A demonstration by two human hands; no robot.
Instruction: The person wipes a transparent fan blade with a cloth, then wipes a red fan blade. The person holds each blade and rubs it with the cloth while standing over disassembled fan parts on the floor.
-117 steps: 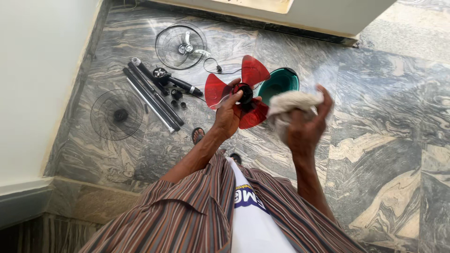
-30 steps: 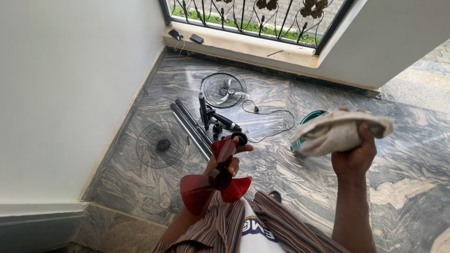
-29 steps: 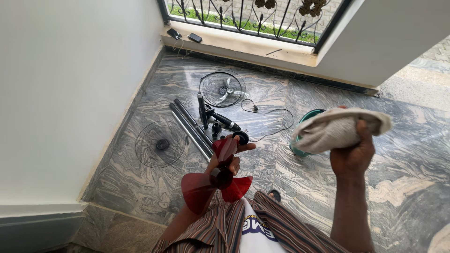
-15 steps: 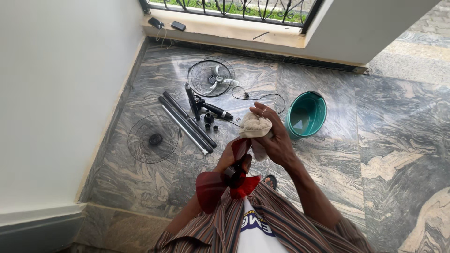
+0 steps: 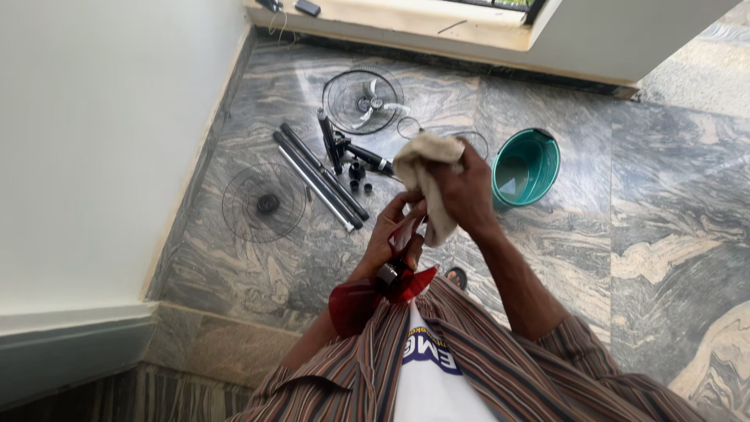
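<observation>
My left hand (image 5: 394,238) grips a red translucent fan blade (image 5: 355,303) by its dark hub, holding it close to my chest with one blade pointing up between my hands. My right hand (image 5: 465,191) is closed on a crumpled off-white cloth (image 5: 426,176) and presses it against the upper blade, right beside my left fingers. I am standing, looking down over my striped shirt at a marbled grey floor.
On the floor lie a front fan grille (image 5: 266,203), a rear grille with the motor (image 5: 366,100), black stand poles (image 5: 320,180), small black fittings and a cord. A teal bucket (image 5: 527,166) stands to the right. A white wall (image 5: 94,141) runs along the left.
My right hand came down from the raised position at the right and brought the cloth onto the fan blade. The camera tilted downward, and the window grille left the view.
</observation>
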